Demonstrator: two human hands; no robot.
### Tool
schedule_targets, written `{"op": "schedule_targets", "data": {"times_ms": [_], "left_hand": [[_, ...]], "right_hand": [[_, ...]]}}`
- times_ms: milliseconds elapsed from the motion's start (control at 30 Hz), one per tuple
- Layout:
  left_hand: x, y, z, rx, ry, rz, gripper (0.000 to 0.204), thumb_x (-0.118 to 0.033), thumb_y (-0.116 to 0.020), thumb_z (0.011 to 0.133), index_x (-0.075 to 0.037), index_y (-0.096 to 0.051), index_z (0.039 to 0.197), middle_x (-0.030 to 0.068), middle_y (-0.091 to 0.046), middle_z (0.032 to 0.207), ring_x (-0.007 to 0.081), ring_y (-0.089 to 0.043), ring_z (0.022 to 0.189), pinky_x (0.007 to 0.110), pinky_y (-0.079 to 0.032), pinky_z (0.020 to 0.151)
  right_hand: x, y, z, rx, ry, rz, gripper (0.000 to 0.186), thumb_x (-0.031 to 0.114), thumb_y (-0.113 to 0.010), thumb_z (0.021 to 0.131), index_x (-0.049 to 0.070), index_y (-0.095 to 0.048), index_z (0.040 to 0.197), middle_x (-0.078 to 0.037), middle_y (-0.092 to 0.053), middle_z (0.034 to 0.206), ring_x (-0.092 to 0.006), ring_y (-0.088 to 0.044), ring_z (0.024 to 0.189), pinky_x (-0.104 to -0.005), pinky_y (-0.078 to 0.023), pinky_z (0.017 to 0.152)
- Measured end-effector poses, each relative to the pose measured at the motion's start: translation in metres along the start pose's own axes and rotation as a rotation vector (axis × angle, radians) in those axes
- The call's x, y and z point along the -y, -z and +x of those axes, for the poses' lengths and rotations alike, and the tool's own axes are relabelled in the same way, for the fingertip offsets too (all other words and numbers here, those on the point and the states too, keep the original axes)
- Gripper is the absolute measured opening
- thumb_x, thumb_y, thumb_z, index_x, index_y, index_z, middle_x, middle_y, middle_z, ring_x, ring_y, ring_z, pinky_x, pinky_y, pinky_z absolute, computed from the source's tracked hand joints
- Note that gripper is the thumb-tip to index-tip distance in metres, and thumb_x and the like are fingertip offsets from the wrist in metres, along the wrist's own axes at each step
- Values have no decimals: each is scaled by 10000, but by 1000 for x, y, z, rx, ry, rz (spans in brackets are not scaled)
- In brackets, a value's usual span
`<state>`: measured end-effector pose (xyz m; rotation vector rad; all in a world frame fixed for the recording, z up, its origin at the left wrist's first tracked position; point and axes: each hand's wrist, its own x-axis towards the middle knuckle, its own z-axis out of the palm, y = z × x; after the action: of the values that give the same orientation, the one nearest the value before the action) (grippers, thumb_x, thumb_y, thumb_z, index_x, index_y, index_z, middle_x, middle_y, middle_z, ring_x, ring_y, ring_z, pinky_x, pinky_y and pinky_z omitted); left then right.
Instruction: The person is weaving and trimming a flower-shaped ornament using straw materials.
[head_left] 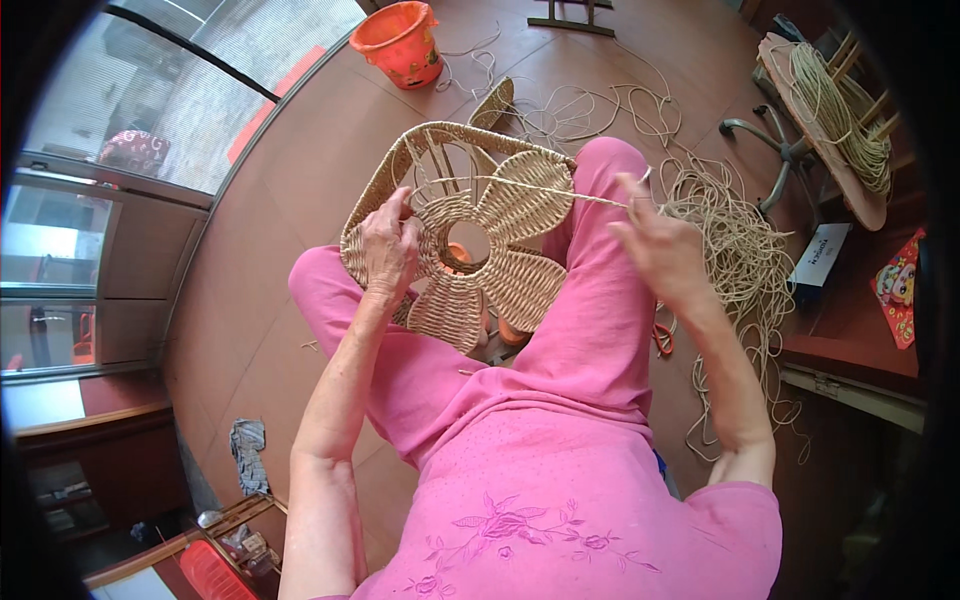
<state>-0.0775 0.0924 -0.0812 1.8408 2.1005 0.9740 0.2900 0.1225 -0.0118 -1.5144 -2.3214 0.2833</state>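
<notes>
Across my lap rests a woven wicker piece (pixel 525 200) with flower-like petals around a central ring and a wide rim band, tan in colour. My left hand (pixel 390 240) is closed on its left side, beside an unwoven petal where bare frame bars show. A twisted cord (pixel 560 188) runs taut from the weave over the upper right petal to my right hand (pixel 660 245). That hand, slightly blurred, is raised over my right knee with the cord between its fingers.
Loose cord (pixel 735 250) lies heaped on the floor at right, with red-handled scissors (pixel 663 338) near my right thigh. An orange bucket (pixel 398 45) stands ahead. At far right, a cord coil (pixel 840 110) hangs on a board beside a swivel chair base (pixel 775 150). Glass doors (pixel 130 130) are at left.
</notes>
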Motion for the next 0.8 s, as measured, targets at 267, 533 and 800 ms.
{"op": "schedule_targets", "data": {"times_ms": [267, 533, 800], "left_hand": [[-1, -15, -19, -19, -81, 192, 361, -163, -573, 888, -71, -623, 1233, 107, -613, 1084, 264, -550, 1133, 485, -275, 1117], [-46, -23, -18, -273, -157, 311, 418, -152, -664, 863, -82, -616, 1273, 122, -533, 1306, 311, -437, 1283, 475, -269, 1115], [-82, -32, -21, -113, -249, 72, 474, -280, -668, 906, -79, -578, 1326, 166, -499, 1389, 331, -437, 1314, 520, -253, 1148]], "right_hand": [[-22, -13, 11, 71, -50, 329, 323, 324, -654, 946, 63, -600, 764, -126, -610, 620, -277, -626, 567, -410, -467, 552], [-45, -33, 20, -25, -185, 557, 347, 300, -639, 960, 17, -599, 763, -127, -459, 603, -153, -412, 546, -362, -395, 551], [-7, 36, 19, 100, -186, 69, 231, 277, -649, 946, 47, -642, 946, -86, -545, 645, -120, -554, 620, -322, -448, 603]]}}
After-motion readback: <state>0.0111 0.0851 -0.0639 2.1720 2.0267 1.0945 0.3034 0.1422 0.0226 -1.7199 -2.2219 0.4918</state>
